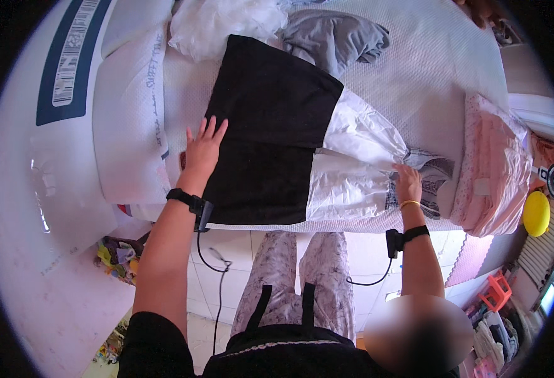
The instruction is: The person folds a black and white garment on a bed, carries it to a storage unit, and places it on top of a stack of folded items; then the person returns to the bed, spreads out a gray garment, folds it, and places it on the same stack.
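Observation:
A flared black-and-white garment [270, 120] lies spread across the bed, its wide black part to the left. Toward the right its white part narrows into gathers beside dark checked fabric [433, 173]. My left hand [202, 151] rests flat on the black part's left edge, fingers spread. At the narrow end, my right hand [408, 184] has its fingers bent over the gathers and appears to pinch the cloth there; its fingertips are partly hidden. Both wrists wear black straps with small cabled devices.
Beyond the garment lie a crumpled grey cloth [336, 38] and a white sheer bundle [226, 25]. Folded pink bedding [488, 170] sits at the bed's right end. A large white box-like surface [56, 164] stands left. On the right are a yellow oval object [536, 213] and a red stool [496, 291].

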The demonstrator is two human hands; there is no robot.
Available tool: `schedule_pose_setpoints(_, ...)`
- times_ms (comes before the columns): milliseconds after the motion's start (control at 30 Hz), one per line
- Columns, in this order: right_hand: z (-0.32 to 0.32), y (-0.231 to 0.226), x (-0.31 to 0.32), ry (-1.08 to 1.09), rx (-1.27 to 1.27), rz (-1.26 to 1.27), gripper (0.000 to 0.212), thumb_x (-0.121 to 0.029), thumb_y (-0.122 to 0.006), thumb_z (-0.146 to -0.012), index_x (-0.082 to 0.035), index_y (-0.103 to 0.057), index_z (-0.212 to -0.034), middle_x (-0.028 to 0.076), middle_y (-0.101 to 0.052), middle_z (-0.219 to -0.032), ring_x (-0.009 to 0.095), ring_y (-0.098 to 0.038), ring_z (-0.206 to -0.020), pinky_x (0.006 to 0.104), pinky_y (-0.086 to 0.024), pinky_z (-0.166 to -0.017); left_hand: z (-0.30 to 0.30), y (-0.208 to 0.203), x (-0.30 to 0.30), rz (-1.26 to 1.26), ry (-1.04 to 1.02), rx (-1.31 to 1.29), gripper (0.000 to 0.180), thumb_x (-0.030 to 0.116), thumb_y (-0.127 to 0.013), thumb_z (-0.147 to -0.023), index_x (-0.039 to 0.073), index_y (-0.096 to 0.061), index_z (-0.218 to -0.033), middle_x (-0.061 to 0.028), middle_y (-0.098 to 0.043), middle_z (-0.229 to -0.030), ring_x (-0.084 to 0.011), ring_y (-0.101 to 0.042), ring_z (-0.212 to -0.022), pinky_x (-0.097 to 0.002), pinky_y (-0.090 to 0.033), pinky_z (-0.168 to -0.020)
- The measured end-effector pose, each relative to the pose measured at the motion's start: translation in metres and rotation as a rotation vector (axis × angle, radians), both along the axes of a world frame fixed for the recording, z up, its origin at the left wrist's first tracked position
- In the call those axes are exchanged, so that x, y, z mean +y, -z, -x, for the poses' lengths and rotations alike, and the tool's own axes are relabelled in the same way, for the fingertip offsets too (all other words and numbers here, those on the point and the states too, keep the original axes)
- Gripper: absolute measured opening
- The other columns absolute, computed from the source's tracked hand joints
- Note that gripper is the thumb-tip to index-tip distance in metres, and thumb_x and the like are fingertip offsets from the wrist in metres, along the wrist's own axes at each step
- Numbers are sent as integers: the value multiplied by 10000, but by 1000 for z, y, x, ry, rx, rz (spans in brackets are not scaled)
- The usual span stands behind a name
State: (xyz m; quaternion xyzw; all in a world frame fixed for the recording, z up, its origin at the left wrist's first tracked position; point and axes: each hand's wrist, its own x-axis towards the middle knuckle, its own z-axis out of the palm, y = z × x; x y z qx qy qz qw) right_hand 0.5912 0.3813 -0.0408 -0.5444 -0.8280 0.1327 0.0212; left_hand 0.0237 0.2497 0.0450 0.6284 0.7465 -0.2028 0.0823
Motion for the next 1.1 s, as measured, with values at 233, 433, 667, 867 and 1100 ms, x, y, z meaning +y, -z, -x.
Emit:
schedule_pose_setpoints(233, 54, -31, -13, 95, -207, 130, 632, -37, -618, -835, -273, -514, -1411, 60, -373, -1550, 285, -322, -1450, 649, -220, -1163, -47, 37, -12, 34, -16, -212, 583, 86, -448, -960, 228, -382, -1522, -115, -341, -1593, -288, -339, -1463, -581, -242, -1170)
schedule_pose_setpoints(433, 140, -14, 12, 185, -123, 243, 896, -360, -716, -862, -387, -173, -1575, 115, -21, -1667, 388, -52, -1525, 754, -164, -1106, -97, 30, 48, 46, 0, -343, 595, 271, -524, -1012, 267, -294, -1561, -117, -249, -1630, -297, -268, -1492, -585, -212, -1186)
schedule_pose_setpoints(667, 187, 23, 38, 388, -272, 633, 1328, -699, -804, -622, -423, 84, -1570, 156, 207, -1640, 446, 153, -1500, 814, -117, -1053, -121, 67, 72, 224, -54, -446, 596, 444, -476, -1018, 324, -269, -1563, -139, -100, -1661, -377, -178, -1508, -685, -229, -1134)
schedule_pose_setpoints(867, 192, 33, 59, 380, -420, 764, 1477, -745, -812, -564, -335, 203, -1556, 196, 299, -1599, 495, 263, -1446, 825, -26, -1038, -75, 86, 68, 196, -278, -314, 669, 507, -471, -999, 260, -236, -1575, -151, -124, -1655, -348, -152, -1520, -709, -258, -1097)
schedule_pose_setpoints(1100, 196, 27, 71, 351, -454, 929, 1525, -761, -810, -543, -297, 241, -1546, 206, 341, -1576, 507, 321, -1413, 834, -6, -1026, -36, 71, 96, 197, -153, -299, 510, 328, -552, -977, 123, -459, -1435, -155, -498, -1422, -328, -525, -1257, -532, -441, -1012)
